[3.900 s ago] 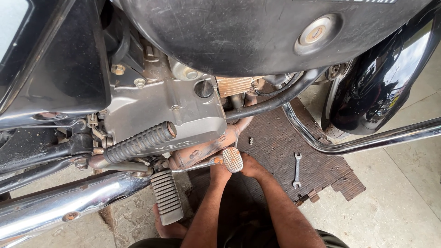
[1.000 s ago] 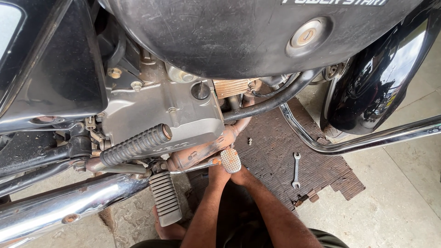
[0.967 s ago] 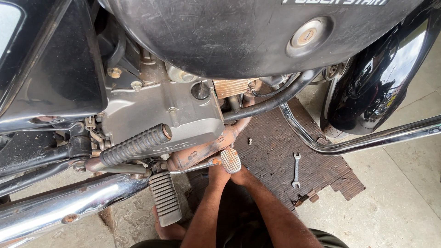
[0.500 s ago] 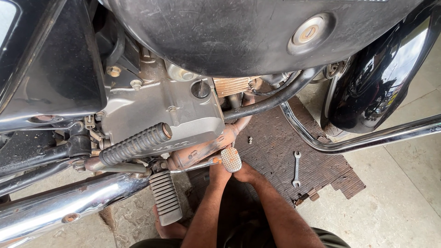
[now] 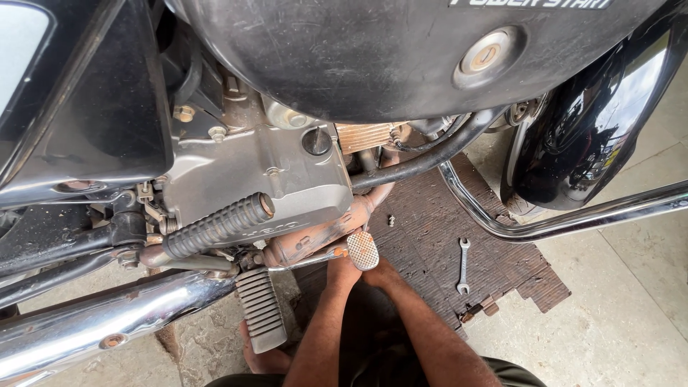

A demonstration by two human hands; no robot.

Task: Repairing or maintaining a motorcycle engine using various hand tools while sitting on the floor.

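Exhaust pipe [image 5: 93, 326]: a chrome pipe runs along the lower left, with rust spots, low beside the engine.
Kick lever [image 5: 215, 228]: its black ribbed rubber sleeve angles up to the right across the engine case.
Footrest [image 5: 261, 309]: a ribbed grey peg hangs below the kick lever, just left of my left forearm; a bare foot [image 5: 259, 357] shows under it.
Engine case [image 5: 272, 172]: dusty grey metal with a round black cap, under the black fuel tank [image 5: 373, 50].
Left hand [image 5: 342, 271]: it reaches up under the engine, touching the rusty pipe beside the brake pedal; the fingers are hidden behind the metal, so I cannot tell what it grips.
Brake pedal [image 5: 362, 250]: a small cross-hatched metal pad sits right between my two wrists, in front of both hands.
Right hand [image 5: 383, 269]: it goes under the pedal pad and the frame; its grip is hidden too.
Mat [image 5: 430, 236]: a worn brown mat lies on the floor beneath the engine.
Spanner [image 5: 463, 266]: a small open-ended one lies loose on the mat, well apart from my hands.
Crash bar [image 5: 573, 218]: a chrome tube crosses to the right edge.
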